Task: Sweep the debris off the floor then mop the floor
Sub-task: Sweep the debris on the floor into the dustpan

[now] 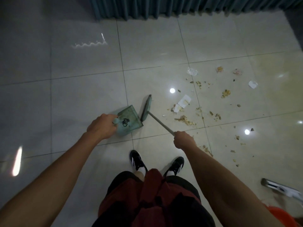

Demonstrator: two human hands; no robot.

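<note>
Our left hand (100,126) grasps the green plastic dustpan (129,119), our right hand (182,139) the green broom (146,107); we should sweep the scattered food debris (185,119) right of the dustpan toward it.

Glossy tiled floor (82,95), cloth curtain (147,9), plastic dustpan (131,118)

One dustpan (129,119), one broom (146,107), two shoes (137,160), two hands (100,126), one curtain (147,7)
</note>
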